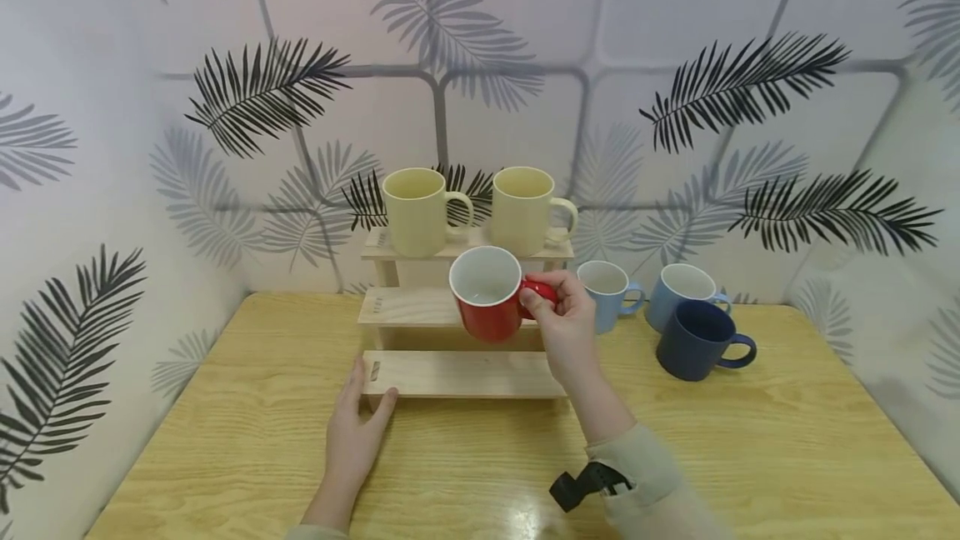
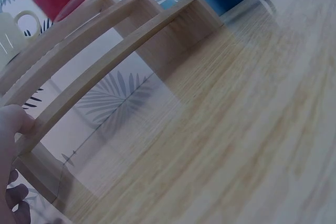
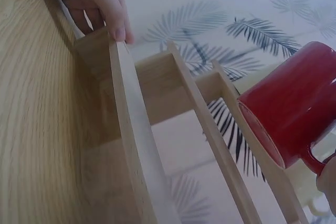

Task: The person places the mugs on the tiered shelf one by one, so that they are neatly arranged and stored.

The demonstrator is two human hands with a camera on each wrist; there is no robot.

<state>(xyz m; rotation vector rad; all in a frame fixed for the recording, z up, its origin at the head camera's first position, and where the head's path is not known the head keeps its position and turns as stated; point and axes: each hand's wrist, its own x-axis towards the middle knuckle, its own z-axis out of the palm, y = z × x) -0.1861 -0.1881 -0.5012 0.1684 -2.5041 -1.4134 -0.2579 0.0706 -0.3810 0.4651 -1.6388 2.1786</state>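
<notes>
By its handle, my right hand (image 1: 566, 319) grips a red mug (image 1: 489, 311) with a white inside, held in the air in front of the middle step. A three-step wooden rack (image 1: 465, 375) stands on the table. My left hand (image 1: 356, 432) rests on the left end of its lowest step, the thumb on the front edge, as the right wrist view also shows. Two pale yellow mugs, one at the left (image 1: 416, 215) and one at the right (image 1: 522, 211), sit upright on the top step, handles to the right.
Right of the rack on the wooden table (image 1: 247, 407) stand two light blue mugs, one near the rack (image 1: 600, 298) and one farther right (image 1: 667, 302). A dark blue mug (image 1: 693, 344) is in front of the farther one. A leaf-patterned wall (image 1: 510, 132) rises behind.
</notes>
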